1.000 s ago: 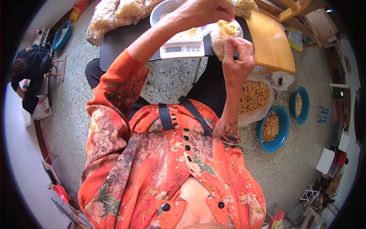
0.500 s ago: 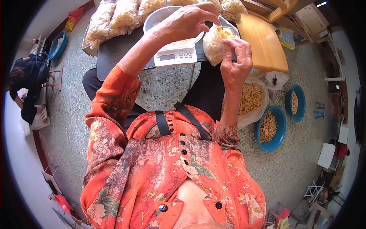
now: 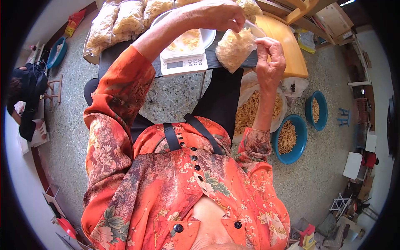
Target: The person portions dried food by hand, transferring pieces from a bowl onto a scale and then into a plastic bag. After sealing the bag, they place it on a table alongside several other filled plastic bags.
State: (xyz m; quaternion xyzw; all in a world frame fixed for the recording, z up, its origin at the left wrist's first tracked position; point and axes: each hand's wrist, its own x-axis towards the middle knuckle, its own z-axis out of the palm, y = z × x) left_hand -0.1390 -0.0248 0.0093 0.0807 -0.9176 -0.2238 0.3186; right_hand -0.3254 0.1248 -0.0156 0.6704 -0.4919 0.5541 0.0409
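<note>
While both hands come together over the clear bag, its mouth has been drawn out: half a second ago the left hand had its fingers spread beside the opening and loose yellow pieces showed there, and now a strip of bare plastic stretches towards the right hand. Attention seems to have shifted to the bag's mouth rather than its contents.

The left hand reaches across above the white bowl, its thumb and fingers nearly closed; it appears to pinch the far lip of the bag, though the fingertips partly hide what they grip. The right hand grasps the near edge of the plastic between thumb and forefinger, the other fingers curled.

Bulging with pale pieces, the bag sits at the near edge of the dark desk, between the scale and a wooden seat; whether it rests there or hangs partly from the hands, I cannot tell. Filled bags line the desk's far side.
</note>
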